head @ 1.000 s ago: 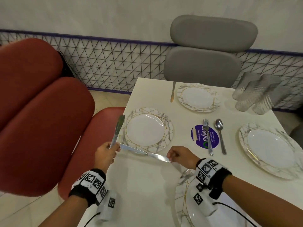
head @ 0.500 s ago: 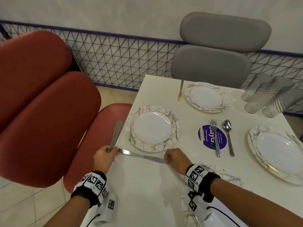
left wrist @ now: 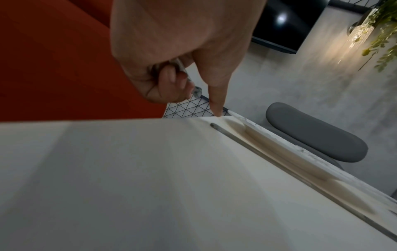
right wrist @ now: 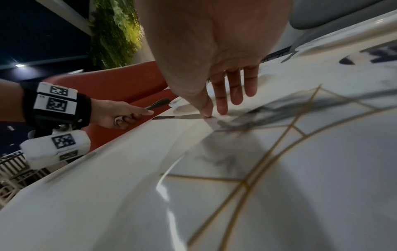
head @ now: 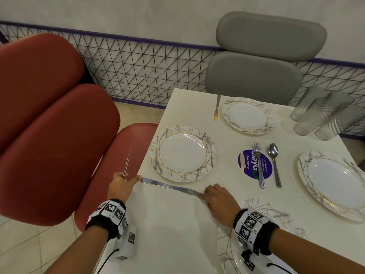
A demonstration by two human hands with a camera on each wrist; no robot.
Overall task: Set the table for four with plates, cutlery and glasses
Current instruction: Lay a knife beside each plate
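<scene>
Four plates are out on the surface (head: 177, 230): the left plate (head: 182, 153), the far plate (head: 246, 115) before the grey chair (head: 256, 62), the right plate (head: 333, 182), and the near plate (head: 227, 248), partly under the right forearm. So the plates look done.

Cutlery is only part done. One knife (head: 216, 107) lies just left of the far plate. A second knife (head: 169, 186) lies flat on the surface along the near rim of the left plate, its handle end near the table edge. The right hand (head: 217, 196) touches its blade end with thumb and forefinger, the other fingers straight and relaxed; whether it pinches or merely presses the blade is hard to tell. The left hand (head: 121, 184) is curled round a third knife (head: 127, 163), held upright over the red chair (head: 49, 123), with its forefinger out towards the lying knife's handle. A fork (head: 259, 165) and a spoon (head: 274, 163) lie together mid-table, the fork across a purple sticker (head: 254, 164), not yet set by any plate.

The glasses (head: 324, 113) stand bunched at the far right corner, none placed.

By my judgement the task is under halfway: two knives are down, one is in hand, and only one fork and spoon show; the glasses must all be shared out.
</scene>
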